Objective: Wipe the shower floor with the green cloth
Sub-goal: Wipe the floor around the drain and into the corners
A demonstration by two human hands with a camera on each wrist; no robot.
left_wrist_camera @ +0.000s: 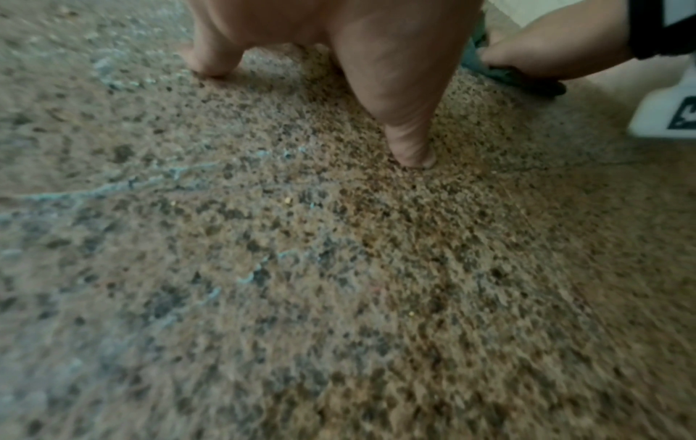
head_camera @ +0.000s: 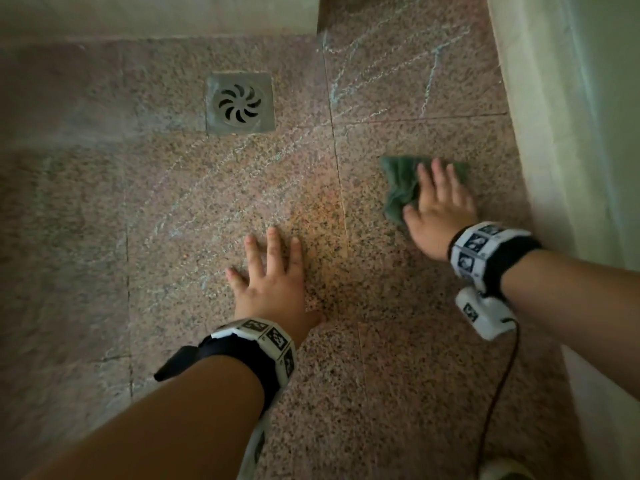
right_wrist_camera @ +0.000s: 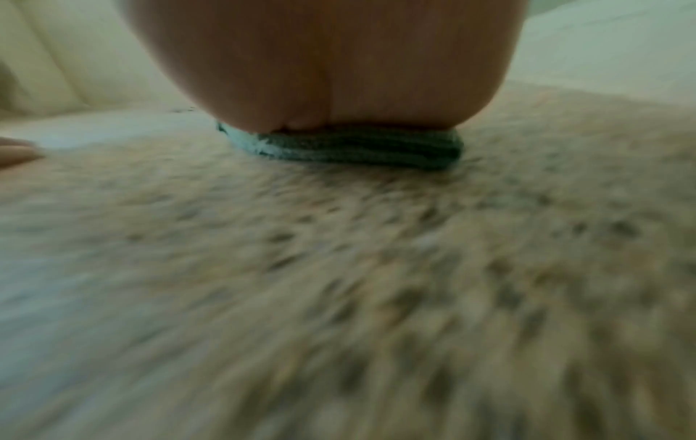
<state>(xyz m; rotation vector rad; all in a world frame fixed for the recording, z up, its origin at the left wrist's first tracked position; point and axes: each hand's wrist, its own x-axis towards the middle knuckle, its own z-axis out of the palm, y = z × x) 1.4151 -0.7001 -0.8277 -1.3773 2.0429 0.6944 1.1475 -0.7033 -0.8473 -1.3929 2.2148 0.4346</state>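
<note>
Speckled pinkish stone shower floor, laid in large slabs with thin joints, pale chalky streaks running across the far part. At the right hand: grip released, fingers straight and spread, palm pressing flat on the green cloth. Cloth bunched and crumpled under the palm, sticking out past the fingers and to the thumb side, lying on the slab nearest the pale wall on the right. From the right wrist view, heel of the palm bearing down on a folded green edge, floor around it blurred. At the left hand: grip also released, nothing grasped, fingers splayed and flat on bare floor, well apart from the cloth and nearer the body. From the left wrist view, thumb planted tip-down on the stone, another fingertip touching to its left, the cloth and the other hand showing at the upper right. Black bands with white marker blocks on both wrists, a small white box hanging below the right one with a dark cable trailing down. Further out, a square metal drain with a swirl-slotted grate, set in the floor beyond the left hand. A pale ledge along the far edge at upper left.
</note>
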